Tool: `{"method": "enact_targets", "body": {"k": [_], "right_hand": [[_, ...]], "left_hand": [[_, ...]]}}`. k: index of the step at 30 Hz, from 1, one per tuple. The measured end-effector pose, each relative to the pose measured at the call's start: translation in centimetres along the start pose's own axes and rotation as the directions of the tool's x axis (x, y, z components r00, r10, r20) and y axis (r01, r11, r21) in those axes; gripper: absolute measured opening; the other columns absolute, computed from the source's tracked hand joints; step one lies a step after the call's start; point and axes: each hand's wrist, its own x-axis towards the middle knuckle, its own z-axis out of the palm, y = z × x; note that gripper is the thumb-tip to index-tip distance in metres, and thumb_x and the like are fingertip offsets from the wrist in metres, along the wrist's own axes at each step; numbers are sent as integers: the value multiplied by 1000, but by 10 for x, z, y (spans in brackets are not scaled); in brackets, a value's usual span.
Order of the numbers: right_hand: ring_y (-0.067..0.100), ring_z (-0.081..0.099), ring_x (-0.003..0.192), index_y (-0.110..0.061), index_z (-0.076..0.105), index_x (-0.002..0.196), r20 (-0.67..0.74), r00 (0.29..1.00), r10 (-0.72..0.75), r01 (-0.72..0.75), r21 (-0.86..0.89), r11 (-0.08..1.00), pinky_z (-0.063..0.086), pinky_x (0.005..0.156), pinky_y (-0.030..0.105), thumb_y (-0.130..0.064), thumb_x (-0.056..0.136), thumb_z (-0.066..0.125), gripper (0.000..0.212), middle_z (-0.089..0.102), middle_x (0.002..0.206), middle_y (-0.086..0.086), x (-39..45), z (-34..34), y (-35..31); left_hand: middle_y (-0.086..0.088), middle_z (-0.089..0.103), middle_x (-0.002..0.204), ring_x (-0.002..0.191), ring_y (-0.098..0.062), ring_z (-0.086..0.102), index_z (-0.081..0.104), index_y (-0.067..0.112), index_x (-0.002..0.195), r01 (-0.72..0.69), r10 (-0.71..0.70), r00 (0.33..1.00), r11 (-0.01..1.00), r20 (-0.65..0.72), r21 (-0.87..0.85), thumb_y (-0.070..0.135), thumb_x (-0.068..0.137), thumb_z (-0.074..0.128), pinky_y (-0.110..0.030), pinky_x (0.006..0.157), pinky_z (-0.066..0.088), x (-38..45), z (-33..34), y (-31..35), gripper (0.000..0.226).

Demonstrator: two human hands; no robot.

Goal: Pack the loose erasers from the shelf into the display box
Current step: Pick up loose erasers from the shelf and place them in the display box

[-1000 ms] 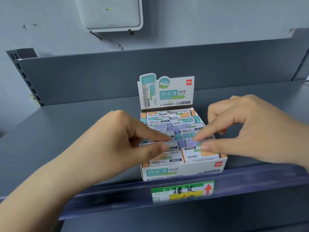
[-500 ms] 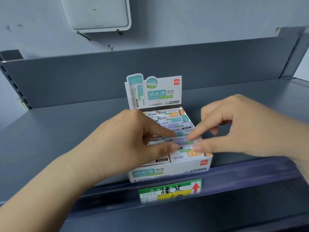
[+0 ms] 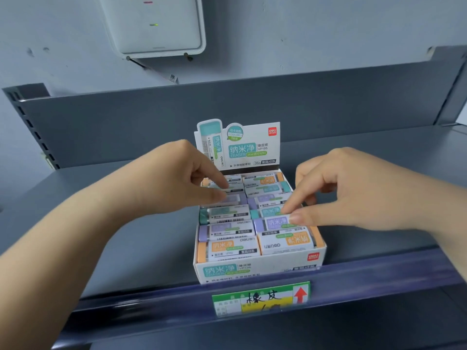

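Note:
The white display box [image 3: 265,267] stands at the shelf's front edge with its header card [image 3: 242,147] upright. Inside lie two columns of sleeved erasers in orange, purple and teal, such as the orange one [image 3: 227,248] at the front left. My left hand [image 3: 171,180] hovers over the back left of the box and pinches an eraser [image 3: 232,189] between index finger and thumb. My right hand [image 3: 353,193] reaches in from the right. Its straight index fingertip touches a teal eraser [image 3: 270,211] and its thumb lies on a purple eraser [image 3: 275,222].
The grey shelf [image 3: 101,223] spreads to both sides of the box, with a back panel [image 3: 252,109] behind. A front rail carries a green and yellow price label [image 3: 260,299]. A white device [image 3: 156,26] hangs on the wall above.
My left hand has moved from the front middle of the box to its back left. My right hand has stayed on the right column's middle erasers.

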Motion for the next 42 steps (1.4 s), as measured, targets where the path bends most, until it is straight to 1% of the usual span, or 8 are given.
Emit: {"method": "enact_targets", "body": {"k": [3, 7, 14, 19, 23, 29, 32, 42], "right_hand": [[16, 51, 58, -40, 73, 79, -41, 999, -10, 13, 60, 998, 38, 56, 26, -50, 64, 62, 21, 61, 70, -5, 5, -1, 0], [8, 40, 46, -34, 74, 78, -59, 998, 2, 1, 44, 999, 33, 48, 14, -41, 70, 65, 14, 60, 63, 4, 17, 0, -1], [-2, 46, 48, -31, 72, 82, -44, 998, 52, -54, -54, 997, 35, 50, 8, -30, 76, 70, 6, 55, 59, -5, 40, 8, -2], [1, 44, 53, -31, 73, 80, -37, 999, 27, -30, -74, 997, 35, 52, 12, -28, 76, 70, 6, 54, 61, -5, 45, 12, 0], [1, 44, 56, -31, 73, 81, -25, 1000, 12, -13, -49, 999, 35, 52, 13, -30, 76, 71, 6, 57, 64, -3, 44, 12, 0], [6, 41, 52, -32, 71, 83, 31, 1000, 7, -4, -81, 997, 32, 49, 17, -36, 76, 70, 7, 56, 65, -2, 51, 14, -6], [-4, 48, 48, -29, 72, 83, 76, 996, 43, -37, -80, 996, 34, 44, 7, -34, 77, 70, 8, 56, 52, -14, 55, 13, -10], [-16, 47, 43, -30, 67, 77, 198, 976, 94, -50, -215, 975, 34, 42, 5, -28, 81, 64, 5, 49, 38, -32, 67, 11, -22]], "left_hand": [[16, 48, 42, 41, -6, 40, 71, 37, 82, 9, -11, 998, 1000, 65, 23, 33, 73, 71, -16, 43, 31, 2, -1, -4, 9], [12, 46, 44, 43, -7, 37, 71, 29, 78, -1, -1, 993, 1000, 116, 16, 34, 72, 73, -14, 43, 29, 10, 0, -2, 8], [23, 46, 36, 38, 1, 42, 67, 30, 78, 79, -105, 970, 989, 220, 121, 40, 75, 68, -10, 38, 29, 20, -3, 10, 11], [29, 46, 36, 42, 10, 45, 66, 27, 87, 80, -137, 956, 972, 259, 221, 42, 79, 64, -17, 57, 38, 25, -5, 17, 18], [18, 46, 35, 38, -1, 42, 68, 28, 85, 80, -122, 958, 982, 259, 170, 40, 77, 67, -9, 42, 30, 22, -8, 13, 15], [25, 48, 33, 35, 3, 46, 64, 29, 89, 132, -169, 936, 982, 309, 138, 41, 78, 65, -5, 42, 32, 17, -8, 16, 16], [21, 49, 33, 34, 1, 44, 65, 25, 90, 176, -197, 924, 980, 329, 93, 42, 74, 67, -5, 40, 31, 18, -8, 13, 23], [15, 49, 35, 34, -3, 40, 66, 26, 85, 174, -168, 975, 984, 143, -37, 36, 75, 69, -8, 37, 29, 2, -2, -2, 14]]}}
